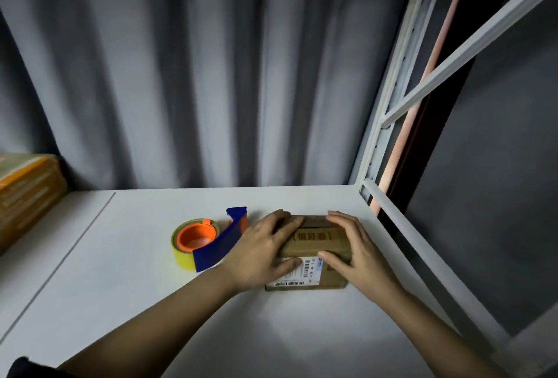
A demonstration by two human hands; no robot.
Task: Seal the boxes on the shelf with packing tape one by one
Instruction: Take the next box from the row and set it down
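A small brown box lay on the white shelf, toward the right side. The left hand and the right hand both rested flat on it, fingers straight, pressing the flaps down. The tape roll in its blue holder sat just left of the box, untouched. I think the box was being held closed. Next, one hand would need to fetch the tape.
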